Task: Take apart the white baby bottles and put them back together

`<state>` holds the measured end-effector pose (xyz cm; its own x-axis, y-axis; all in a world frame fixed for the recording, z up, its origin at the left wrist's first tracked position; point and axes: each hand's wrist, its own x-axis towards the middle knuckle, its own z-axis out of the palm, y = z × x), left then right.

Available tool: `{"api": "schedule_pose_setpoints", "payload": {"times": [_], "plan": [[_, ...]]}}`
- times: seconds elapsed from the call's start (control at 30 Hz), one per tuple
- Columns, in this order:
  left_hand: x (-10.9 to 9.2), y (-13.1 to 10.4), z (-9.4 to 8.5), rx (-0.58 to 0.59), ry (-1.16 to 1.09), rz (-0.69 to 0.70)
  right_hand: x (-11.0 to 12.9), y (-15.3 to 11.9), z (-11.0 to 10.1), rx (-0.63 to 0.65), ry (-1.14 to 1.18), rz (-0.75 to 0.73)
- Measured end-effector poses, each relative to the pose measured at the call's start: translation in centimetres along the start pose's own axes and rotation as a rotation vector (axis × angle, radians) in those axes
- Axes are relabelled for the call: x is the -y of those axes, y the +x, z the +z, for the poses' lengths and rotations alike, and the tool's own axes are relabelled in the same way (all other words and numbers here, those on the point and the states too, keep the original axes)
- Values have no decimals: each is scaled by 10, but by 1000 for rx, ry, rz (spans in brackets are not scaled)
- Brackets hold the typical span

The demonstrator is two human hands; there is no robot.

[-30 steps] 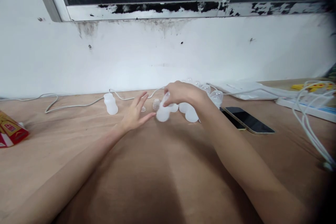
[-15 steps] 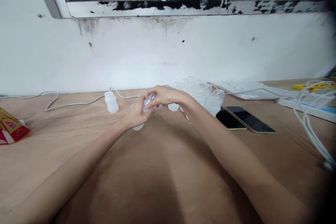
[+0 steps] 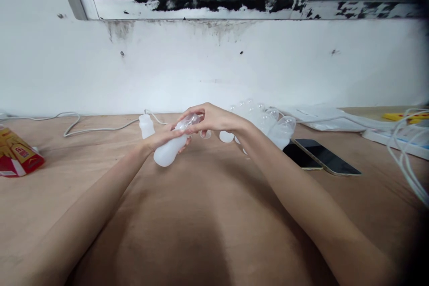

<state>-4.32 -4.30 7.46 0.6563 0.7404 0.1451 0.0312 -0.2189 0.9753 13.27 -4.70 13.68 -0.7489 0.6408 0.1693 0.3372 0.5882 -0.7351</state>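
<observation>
A translucent white bottle (image 3: 165, 152) is tilted above the table, its rounded base toward the lower left. My left hand (image 3: 161, 136) is closed around its body. At its upper end, a clear domed cap (image 3: 189, 120) sits in the fingers of my right hand (image 3: 214, 118), which cover part of it. Whether the cap is fully seated cannot be seen. Behind my left hand stands a capless white bottle (image 3: 146, 125). A small clear piece (image 3: 205, 134) shows just under my right hand.
Several white bottles with clear tops (image 3: 261, 120) cluster right of my hands. Two phones (image 3: 328, 156) lie beyond them, near a plastic bag (image 3: 318, 117) and looped white cables (image 3: 402, 152). A red and yellow box (image 3: 20, 152) is at the left; a cable (image 3: 97, 130) runs along the wall.
The held bottle has tipped so that its white body now points toward the lower left. Both hands remain on it. The whole view has shifted slightly.
</observation>
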Motion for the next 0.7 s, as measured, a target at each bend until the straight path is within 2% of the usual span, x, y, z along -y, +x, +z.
{"api": "schedule_pose_setpoints", "payload": {"times": [0.1, 0.17, 0.23, 0.3, 0.37, 0.43, 0.57, 0.7], "plan": [[8, 0, -4, 85, -162, 13, -3, -1, -10, -19, -39, -41], [14, -1, -8, 159, -238, -31, -11, -3, -23, -194, -113, -55], [20, -2, -12, 195, -281, -86, -25, -4, -35, -463, -248, -35], [25, -1, -15, 165, -305, -83, -41, -2, -41, -592, -502, 84], [28, 0, -17, 101, -336, -39, -57, 4, -38, -536, -825, 274], [28, 2, -16, 69, -350, -8, -69, 14, -27, -371, -1097, 452], [25, 4, -13, 58, -324, 25, -86, 38, -10, -231, -1146, 559], [21, 4, -13, 52, -318, 51, -105, 53, -13, -96, -1094, 574]]}}
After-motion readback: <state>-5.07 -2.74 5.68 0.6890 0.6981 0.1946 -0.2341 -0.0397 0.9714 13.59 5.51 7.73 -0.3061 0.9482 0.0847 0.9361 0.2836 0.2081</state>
